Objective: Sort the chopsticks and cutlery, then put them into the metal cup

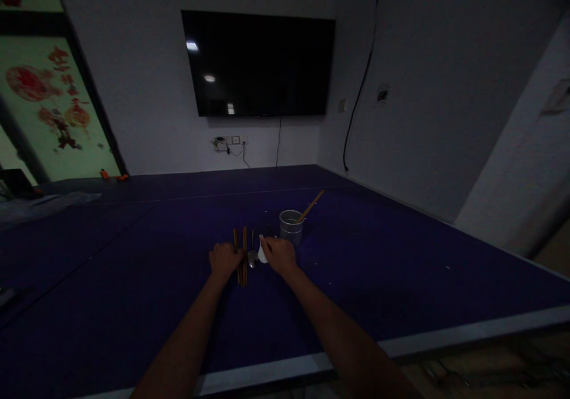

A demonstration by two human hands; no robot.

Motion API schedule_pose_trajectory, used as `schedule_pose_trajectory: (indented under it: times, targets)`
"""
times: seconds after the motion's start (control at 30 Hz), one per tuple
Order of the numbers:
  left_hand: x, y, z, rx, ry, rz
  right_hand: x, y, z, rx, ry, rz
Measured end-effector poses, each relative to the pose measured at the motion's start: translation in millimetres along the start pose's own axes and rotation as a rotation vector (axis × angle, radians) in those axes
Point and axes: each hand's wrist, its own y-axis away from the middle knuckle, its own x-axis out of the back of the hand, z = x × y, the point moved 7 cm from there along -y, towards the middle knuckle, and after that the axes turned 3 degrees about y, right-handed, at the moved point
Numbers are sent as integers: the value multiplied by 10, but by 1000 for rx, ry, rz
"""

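As two bare arms are reaching across a dark blue surface [383, 280], the person's right grip [281, 255] is pinching a white spoon [262, 256] between thumb and fingers, its bowl hanging on the near, left side of that hand. The left grip [224, 260] is resting against a set of wooden chopsticks [244, 277], its thumb reaching over them; whether the fingers are closing around the sticks or only pressing on them, the view is not revealing. The chopsticks are lying lengthwise at that grip's right side, their ends showing both beyond the hand and nearer than it. Between the two grips, a metal spoon [252, 261] is lying with its bowl toward the person, just beside the chopsticks. Just beyond the right grip, a metal cup [291, 233] is standing upright, while a wooden stick [313, 203] is leaning out of its mouth, tilting away to the right. Well beyond both grips, a large black television [262, 63] is hanging on the pale wall, catching reflected lights. Far off to the left grip's left, crumpled clear plastic [48, 206] is spreading over the surface, and two orange objects [122, 177] are sitting near a door [48, 108] that is bearing red decorations.
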Motion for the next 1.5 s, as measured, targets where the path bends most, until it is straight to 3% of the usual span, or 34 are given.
schedule_pose_trajectory:
  times: [0.3,0.67,0.97,1.17,1.3,1.5]
  targets:
    - [84,32,-25,24,-100,23,3,-4,-14,-4,40,-31]
    - [12,6,29,-77,-179,-18,-15,-2,-21,3,33,-38]
    - [13,-12,33,-78,-160,-38,8,2,-30,15,40,-31]
    - [165,46,68,-75,-125,67,-3,4,-33,9,5,-23]
    - [333,111,214,-173,-109,210,-13,-7,-12,-40,-145,-1]
    - [460,286,540,-430,-95,380,23,-28,-34,-78,-712,92]
